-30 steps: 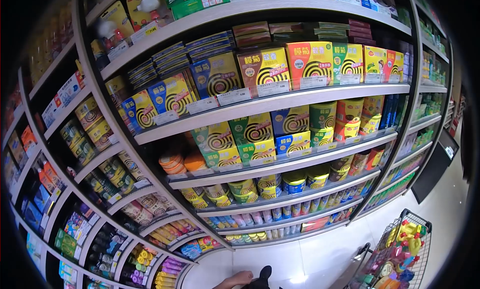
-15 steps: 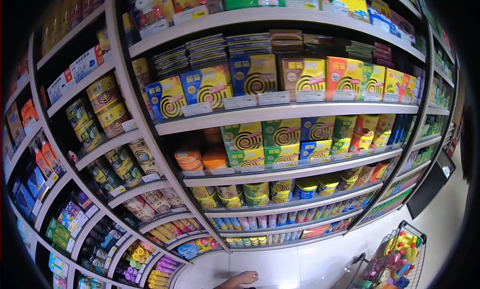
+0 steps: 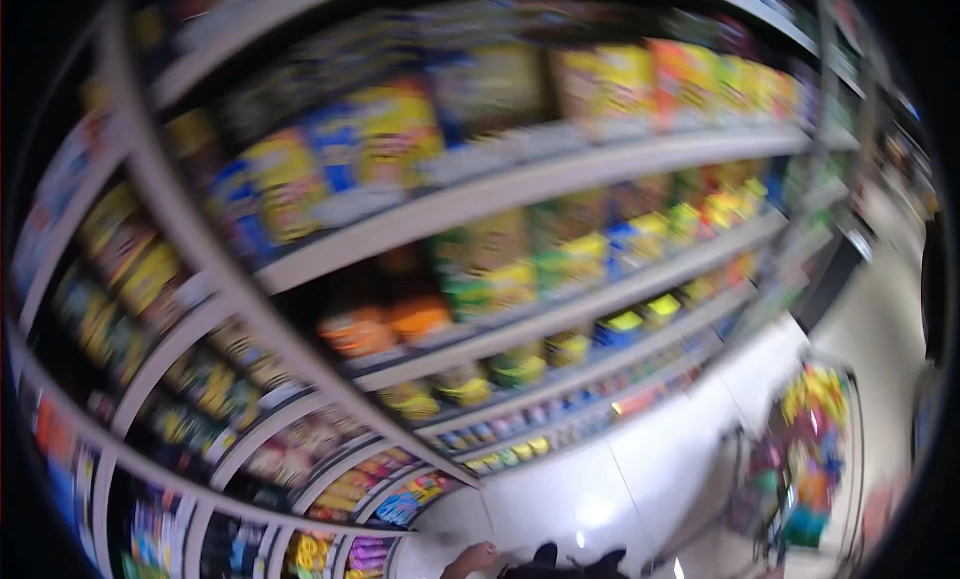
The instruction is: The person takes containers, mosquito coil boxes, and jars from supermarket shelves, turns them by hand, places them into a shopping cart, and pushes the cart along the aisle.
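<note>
Low in the view, my left hand (image 3: 474, 558) hangs over the pale floor, left of the dark shoes (image 3: 580, 561). Its outline is rounded, with the fingers curled in, and nothing shows in it. At the lower right edge a smeared skin-coloured patch, seemingly my right hand (image 3: 880, 511), is beside the wire shopping cart (image 3: 853, 429). Its fingers and any hold on the cart cannot be made out. Colourful goods, some yellow and red (image 3: 815, 394), fill the cart.
Curved shelves (image 3: 540, 201) hold yellow, blue and green boxes (image 3: 395, 129), orange packs (image 3: 418, 317) and round tins (image 3: 620, 326). More shelving (image 3: 180, 354) rises at the left. Glossy floor (image 3: 590, 489) runs between shelves and cart. A dark panel (image 3: 838, 269) stands at the right.
The view has shifted and blurred. Shelves appear more tilted, and the cart sits higher in the frame. My left hand is lower in view; the skin-coloured patch has appeared at the right.
</note>
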Available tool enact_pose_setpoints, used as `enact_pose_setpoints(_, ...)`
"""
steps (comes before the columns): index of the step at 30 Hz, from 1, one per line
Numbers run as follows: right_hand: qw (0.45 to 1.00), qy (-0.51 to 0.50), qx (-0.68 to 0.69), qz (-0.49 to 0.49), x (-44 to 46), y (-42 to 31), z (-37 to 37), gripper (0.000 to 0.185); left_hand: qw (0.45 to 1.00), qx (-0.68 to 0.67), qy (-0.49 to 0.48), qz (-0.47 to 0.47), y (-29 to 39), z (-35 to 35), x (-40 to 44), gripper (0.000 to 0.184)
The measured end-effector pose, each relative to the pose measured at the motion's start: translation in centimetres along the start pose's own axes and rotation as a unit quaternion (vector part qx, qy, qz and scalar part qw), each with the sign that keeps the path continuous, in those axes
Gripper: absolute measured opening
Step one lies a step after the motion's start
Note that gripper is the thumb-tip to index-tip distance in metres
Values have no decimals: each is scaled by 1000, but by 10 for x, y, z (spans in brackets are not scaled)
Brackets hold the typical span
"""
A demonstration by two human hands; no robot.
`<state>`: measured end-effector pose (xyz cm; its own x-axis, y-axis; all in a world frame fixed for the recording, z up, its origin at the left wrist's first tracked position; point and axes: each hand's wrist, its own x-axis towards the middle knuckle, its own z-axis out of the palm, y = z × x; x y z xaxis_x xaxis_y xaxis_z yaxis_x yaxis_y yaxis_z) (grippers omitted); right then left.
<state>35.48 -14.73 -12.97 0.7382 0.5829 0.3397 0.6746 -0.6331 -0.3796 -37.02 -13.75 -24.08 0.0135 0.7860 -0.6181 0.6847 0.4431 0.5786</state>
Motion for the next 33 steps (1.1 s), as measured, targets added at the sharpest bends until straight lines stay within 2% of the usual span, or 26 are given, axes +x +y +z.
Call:
enact_pose_setpoints(1, 992, 81, 93, -38, -1, 40, 38, 21, 1000, 5, -20, -8, -6, 0, 6, 48)
enact_pose_setpoints(2, 992, -60, -113, -3, -18, -33, -27, 41, 999, 51, -7, -8, 11, -10, 1, 47)
enact_pose_setpoints(3, 994, -22, -105, -5, -28, -36, -29, 42, 1000, 13, -15, -18, 28, -19, -2, 46)
enact_pose_setpoints(4, 996, -53, -59, 30, -31, -93, -65, 34, 999, 21, -16, 26, 29, -22, 6, 45)
enact_pose_setpoints(5, 991, -44, -120, 35, -27, -100, -63, 21, 999, 23, -46, 16, 47, -29, 12, 44)
enact_pose_setpoints(6, 996, -28, -77, 46, -26, -110, -66, 14, 996, 45, -65, 44, 42, -26, 29, 43)
enact_pose_setpoints(7, 996, -4, -92, -20, -28, -114, -74, 16, 994, 56, -71, 66, 35, -22, 45, 41)
enact_pose_setpoints(9, 999, -12, -52, 0, -30, -121, -80, 22, 988, 46, -83, 120, 55, -21, 61, 38)
enact_pose_setpoints(11, 999, -23, -39, 11, -29, -125, -88, 25, 986, 74, -100, 113, 120, -32, 49, 37)
enact_pose_setpoints(13, 993, 31, 76, 89, -19, -130, -103, 32, 984, 96, -101, 112, 163, -36, 51, 37)
enact_pose_setpoints(14, 992, 33, 79, 93, -13, -126, -113, 32, 981, 101, -94, 136, 176, -34, 55, 39)
enact_pose_setpoints(17, 967, 156, 3, 202, 4, -87, -129, 45, 973, 138, -96, 160, 213, -23, 65, 41)
enact_pose_setpoints(18, 952, 207, -12, 224, 7, -63, -125, 49, 967, 166, -109, 159, 226, -16, 67, 42)
enact_pose_setpoints(20, 925, 230, -17, 303, 14, 11, -95, 61, 967, 176, -98, 159, 253, 3, 69, 43)
enact_pose_setpoints(22, 866, 160, 202, 428, 26, 28, -93, 72, 957, 190, -126, 178, 274, 29, 76, 43)
enact_pose_setpoints(24, 801, 113, 360, 464, 36, 36, -89, 70, 964, 149, -147, 166, 301, 53, 75, 44)
enact_pose_setpoints(25, 790, 151, 391, 448, 40, 41, -75, 57, 969, 120, -145, 159, 315, 64, 76, 44)
enact_pose_setpoints(26, 768, 142, 408, 474, 45, 36, -73, 42, 976, 93, -133, 144, 321, 74, 79, 44)
enact_pose_setpoints(27, 756, 138, 427, 477, 47, 50, -63, 34, 981, 82, -122, 125, 344, 77, 69, 44)
enact_pose_setpoints(28, 746, 183, 417, 486, 51, 42, -63, 31, 983, 99, -101, 116, 346, 87, 74, 45)
enact_pose_setpoints(31, 753, 166, 391, 502, 50, 55, -59, 51, 986, 110, -80, 97, 367, 104, 74, 45)
enact_pose_setpoints(33, 745, 177, 400, 504, 56, 50, -66, 56, 980, 136, -112, 94, 370, 113, 77, 46)
